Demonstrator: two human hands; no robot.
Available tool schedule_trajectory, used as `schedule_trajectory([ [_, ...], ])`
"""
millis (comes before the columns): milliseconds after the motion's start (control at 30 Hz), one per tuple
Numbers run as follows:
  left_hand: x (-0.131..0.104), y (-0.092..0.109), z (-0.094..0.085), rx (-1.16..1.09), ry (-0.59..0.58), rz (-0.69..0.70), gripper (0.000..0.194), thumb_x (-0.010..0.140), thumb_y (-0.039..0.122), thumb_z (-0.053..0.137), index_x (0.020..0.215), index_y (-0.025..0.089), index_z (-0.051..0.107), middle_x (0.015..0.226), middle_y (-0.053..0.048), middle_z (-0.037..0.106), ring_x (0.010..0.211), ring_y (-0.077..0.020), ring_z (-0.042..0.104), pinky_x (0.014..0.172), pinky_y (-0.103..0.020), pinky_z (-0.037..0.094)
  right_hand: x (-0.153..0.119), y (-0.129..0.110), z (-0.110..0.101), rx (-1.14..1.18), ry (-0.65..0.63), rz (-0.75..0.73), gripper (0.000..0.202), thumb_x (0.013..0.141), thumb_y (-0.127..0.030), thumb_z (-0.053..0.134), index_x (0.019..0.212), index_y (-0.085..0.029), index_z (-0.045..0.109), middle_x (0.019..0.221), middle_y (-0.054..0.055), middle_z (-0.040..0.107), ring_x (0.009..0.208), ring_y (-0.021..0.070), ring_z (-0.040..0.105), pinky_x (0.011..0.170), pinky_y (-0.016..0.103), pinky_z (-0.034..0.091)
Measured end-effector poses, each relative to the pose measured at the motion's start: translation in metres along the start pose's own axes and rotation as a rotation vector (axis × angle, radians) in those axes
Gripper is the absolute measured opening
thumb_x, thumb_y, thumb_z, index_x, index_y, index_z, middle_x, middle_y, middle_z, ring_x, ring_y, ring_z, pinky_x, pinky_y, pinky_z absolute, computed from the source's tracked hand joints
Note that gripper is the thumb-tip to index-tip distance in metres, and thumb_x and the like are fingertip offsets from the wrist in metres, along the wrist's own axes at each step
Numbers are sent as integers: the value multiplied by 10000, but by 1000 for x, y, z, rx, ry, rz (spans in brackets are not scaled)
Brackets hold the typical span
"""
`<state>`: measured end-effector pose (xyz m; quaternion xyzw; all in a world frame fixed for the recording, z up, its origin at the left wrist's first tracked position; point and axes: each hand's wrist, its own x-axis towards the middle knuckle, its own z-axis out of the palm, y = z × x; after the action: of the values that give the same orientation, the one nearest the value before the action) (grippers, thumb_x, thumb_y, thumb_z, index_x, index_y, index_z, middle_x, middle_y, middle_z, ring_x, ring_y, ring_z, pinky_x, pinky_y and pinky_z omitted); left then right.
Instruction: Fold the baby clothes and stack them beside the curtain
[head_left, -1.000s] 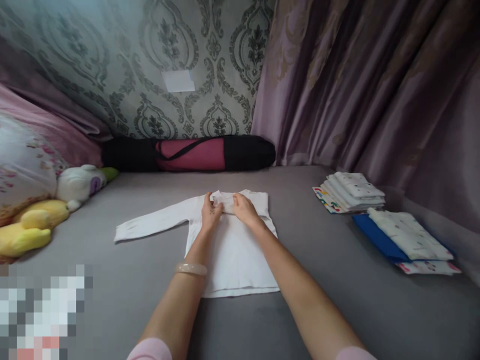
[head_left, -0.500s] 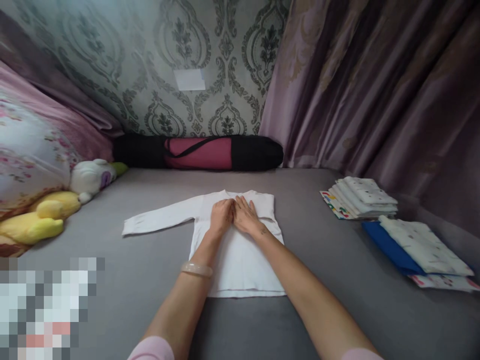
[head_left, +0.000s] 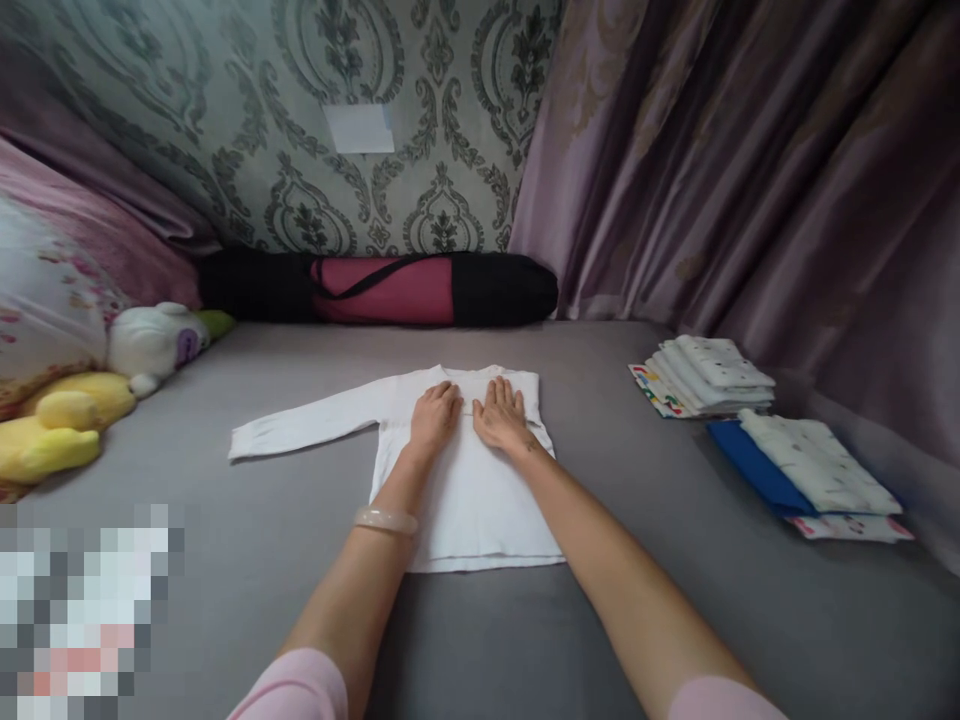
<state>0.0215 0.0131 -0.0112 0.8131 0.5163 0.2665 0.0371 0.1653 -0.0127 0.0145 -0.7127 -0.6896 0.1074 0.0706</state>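
A white long-sleeved shirt (head_left: 480, 500) lies on the grey bed sheet, its hem toward me. One sleeve (head_left: 300, 428) stretches out to the left; on the right no sleeve sticks out, and an edge of cloth crosses the chest. My left hand (head_left: 435, 415) rests palm down on the upper chest, its fingers pointing away from me. Beside it, a short gap to the right, my right hand (head_left: 501, 412) presses flat on the cloth with fingers slightly spread. Neither hand grips the fabric.
To the right are two stacks of folded clothes (head_left: 720, 375) (head_left: 825, 465). A long black-and-red bag (head_left: 382, 290) lies along the wall. Plush toys (head_left: 154, 340) and a floral pillow (head_left: 45, 310) are at left. Purple curtains (head_left: 637, 180) hang at the right.
My hands, which were together at the middle of the chest, have moved apart sideways across the cloth. The left fingers have straightened. The view has shifted slightly.
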Motion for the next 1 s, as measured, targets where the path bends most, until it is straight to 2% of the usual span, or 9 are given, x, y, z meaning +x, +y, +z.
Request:
schedule_trajectory([
  [100, 0, -1, 0, 1, 4, 4, 323, 954, 282, 381, 1164, 166, 598, 1287, -143, 580, 1170, -270, 536, 1015, -422, 416, 1, 9, -1, -13, 19, 79, 673, 975, -385, 235, 1488, 49, 190, 1576, 208, 109, 1453, 305, 69, 1158, 462, 43],
  [267, 0, -2, 1, 51, -35, 29, 389, 969, 281, 337, 1216, 101, 578, 1330, -171, 558, 1270, -268, 474, 1083, -398, 355, 3, 26, -5, -55, 42, 137, 670, 976, -379, 240, 1484, 55, 200, 1572, 213, 125, 1451, 310, 80, 1159, 473, 33],
  [433, -4, 2, 0, 101, -110, -112, 484, 975, 337, 325, 1376, 101, 460, 1456, -155, 447, 1385, -306, 337, 1115, -480, 302, 3, 38, -9, -63, 24, 148, 661, 979, -386, 224, 1498, 22, 190, 1586, 166, 109, 1455, 286, 68, 1158, 440, 97],
  [600, -4, 11, -5, 197, -216, -240, 567, 982, 374, 252, 1456, 83, 357, 1539, -128, 313, 1434, -281, 246, 1165, -444, 215, 4, 40, -4, -90, 86, 200, 663, 977, -372, 249, 1488, 47, 199, 1578, 187, 138, 1447, 285, 108, 1155, 400, 110],
  [833, -4, 13, -6, 215, -211, -279, 617, 968, 414, 228, 1465, 66, 343, 1548, -129, 290, 1437, -277, 239, 1171, -437, 200, 3, 43, -1, -81, 146, 252, 656, 970, -377, 267, 1475, 41, 252, 1551, 205, 227, 1419, 302, 192, 1142, 406, 144],
  [1000, -4, 12, -6, 203, -208, -281, 613, 965, 412, 225, 1465, 80, 347, 1549, -128, 290, 1439, -274, 235, 1169, -442, 201, 1, 45, -3, -76, 157, 255, 635, 968, -377, 256, 1480, -2, 276, 1549, 173, 257, 1407, 292, 225, 1135, 428, 168],
])
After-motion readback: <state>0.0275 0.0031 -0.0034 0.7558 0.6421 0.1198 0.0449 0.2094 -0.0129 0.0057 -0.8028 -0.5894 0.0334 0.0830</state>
